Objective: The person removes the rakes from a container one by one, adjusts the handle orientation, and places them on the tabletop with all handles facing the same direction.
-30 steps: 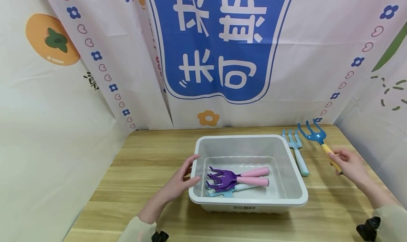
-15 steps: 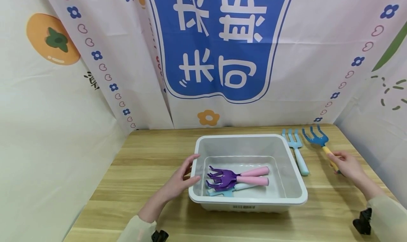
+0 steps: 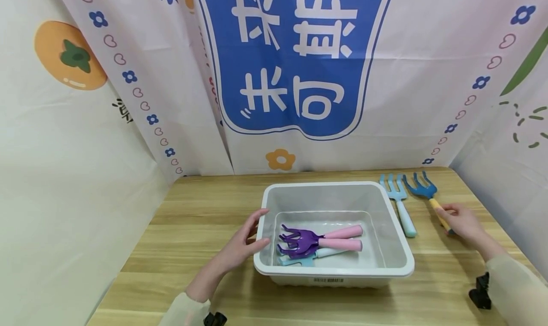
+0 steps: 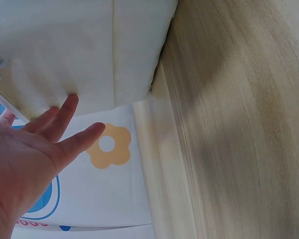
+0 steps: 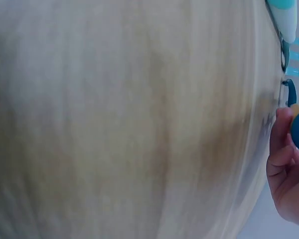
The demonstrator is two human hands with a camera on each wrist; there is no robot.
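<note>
On the right of the table my right hand [image 3: 462, 223] pinches the yellow handle of a blue garden hand rake [image 3: 421, 189], its three curved tines pointing to the back wall. The handle's blue end cap shows between the fingers in the right wrist view. Left of it lies a light blue garden fork [image 3: 399, 200], beside the grey plastic bin [image 3: 381, 271]. My left hand [image 3: 245, 240] touches the bin's left side with its fingers spread; in the left wrist view those fingers [image 4: 65, 117] reach along the outer wall. Inside the bin are purple hand rakes [image 3: 301, 242] with pink handles.
Under the purple rakes lies another light blue fork [image 3: 306, 260] in the bin. The wooden table [image 3: 184, 240] meets a printed cloth backdrop [image 3: 411, 102] at the back, and cloth walls stand on both sides.
My right hand has lowered the blue hand rake toward the table and shifted it slightly left, close to the light blue fork. The left hand and the bin have stayed in place.
</note>
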